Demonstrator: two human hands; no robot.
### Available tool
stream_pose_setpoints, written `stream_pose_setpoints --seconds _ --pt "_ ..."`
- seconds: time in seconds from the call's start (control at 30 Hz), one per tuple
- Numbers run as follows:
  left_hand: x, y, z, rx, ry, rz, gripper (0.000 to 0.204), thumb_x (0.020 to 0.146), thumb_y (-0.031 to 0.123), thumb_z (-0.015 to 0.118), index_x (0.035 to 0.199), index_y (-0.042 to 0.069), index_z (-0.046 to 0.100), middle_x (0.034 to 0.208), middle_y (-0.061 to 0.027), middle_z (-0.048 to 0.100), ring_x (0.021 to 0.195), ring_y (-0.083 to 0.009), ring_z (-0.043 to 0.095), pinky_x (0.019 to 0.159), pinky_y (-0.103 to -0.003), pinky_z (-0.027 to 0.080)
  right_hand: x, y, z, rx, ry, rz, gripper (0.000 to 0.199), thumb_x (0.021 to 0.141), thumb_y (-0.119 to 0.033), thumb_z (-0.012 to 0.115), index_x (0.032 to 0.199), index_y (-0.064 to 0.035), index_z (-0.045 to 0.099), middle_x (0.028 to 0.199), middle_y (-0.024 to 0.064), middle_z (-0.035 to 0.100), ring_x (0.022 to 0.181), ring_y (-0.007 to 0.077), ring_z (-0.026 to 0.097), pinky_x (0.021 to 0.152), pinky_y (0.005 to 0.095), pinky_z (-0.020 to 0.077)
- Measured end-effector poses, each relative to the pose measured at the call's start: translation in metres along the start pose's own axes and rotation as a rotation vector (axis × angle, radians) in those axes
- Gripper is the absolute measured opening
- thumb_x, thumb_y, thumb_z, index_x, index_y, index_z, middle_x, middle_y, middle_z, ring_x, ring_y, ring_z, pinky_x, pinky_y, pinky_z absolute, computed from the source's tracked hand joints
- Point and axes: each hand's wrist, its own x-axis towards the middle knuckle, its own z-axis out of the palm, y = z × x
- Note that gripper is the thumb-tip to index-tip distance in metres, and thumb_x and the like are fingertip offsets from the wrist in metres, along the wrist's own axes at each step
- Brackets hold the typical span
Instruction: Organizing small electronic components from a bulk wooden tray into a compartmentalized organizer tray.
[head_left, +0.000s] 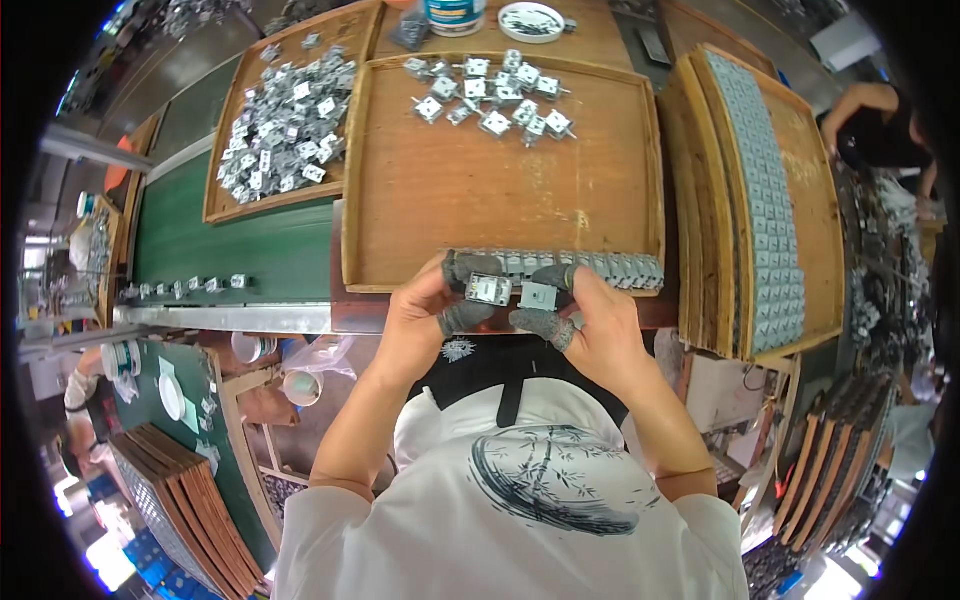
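Grey cots cover the thumb and fingertips of both my hands. My left hand [422, 308] is closed on a small silver box-shaped metal part [489, 289], its open side facing up. Close beside it, my right hand [602, 322] pinches a second small metal part [538, 296] with a flat, square grey face. I cannot tell whether the two parts touch. Both hands are over the near edge of a wooden tray [500, 215]. Along that edge runs a tight row of similar metal parts [630, 270], partly hidden by my fingers. A loose group of them [497, 123] lies at the tray's far side.
A second wooden tray heaped with metal parts [290, 125] stands at the far left. Stacked trays with a filled top [765, 200] are on the right. Several parts sit on the green conveyor belt [265, 255]. Behind are a tub [455, 15] and a white dish [531, 22]. People work at both sides.
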Motion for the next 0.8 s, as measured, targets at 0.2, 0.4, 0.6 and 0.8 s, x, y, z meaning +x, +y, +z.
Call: stream_pose_setpoints --seconds 0.2,0.4,0.6,0.8 --pt "0.009 0.0 0.036 0.131 -0.112 0.012 0.038 0.088 -0.008 0.063 0.125 0.0 0.059 0.121 -0.0043 0.05 0.11 -0.0171 0.057 0.088 -0.031 0.054 -0.008 0.01 -0.007 -0.221 0.094 -0.151 0.026 0.071 -0.007 0.078 0.083 0.0 0.055 0.08 0.0136 0.053 0.071 0.0348 0.058 0.06 0.042 0.0476" --pt "0.004 -0.032 0.05 0.514 -0.038 0.081 0.053 0.081 -0.009 0.064 0.132 -0.001 0.05 0.113 -0.0135 0.044 0.106 -0.0284 0.053 0.09 -0.033 0.048 -0.012 0.03 0.009 -0.361 0.137 -0.203 0.024 0.067 -0.002 0.075 0.083 -0.0007 0.056 0.083 0.0148 0.054 0.074 0.0351 0.059 0.062 0.0431 0.0483" --pt "0.013 -0.047 0.047 1.074 0.057 0.434 0.078 0.066 -0.001 0.073 0.138 -0.003 0.043 0.12 -0.0243 0.047 0.109 -0.0423 0.049 0.089 -0.044 0.047 -0.014 0.016 0.013 -0.196 0.087 -0.059 0.026 0.073 -0.009 0.076 0.088 -0.0004 0.057 0.087 0.0152 0.058 0.078 0.0375 0.061 0.065 0.042 0.05" --pt "0.021 -0.037 0.044 0.894 -0.056 0.604 0.071 0.059 0.009 0.08 0.125 -0.003 0.057 0.115 -0.0206 0.061 0.1 -0.0391 0.06 0.085 -0.042 0.051 -0.003 0.029 -0.006 0.163 -0.15 0.17 0.044 0.075 -0.037 0.079 0.091 -0.0004 0.06 0.088 0.0189 0.066 0.08 0.0359 0.065 0.069 0.041 0.0513"
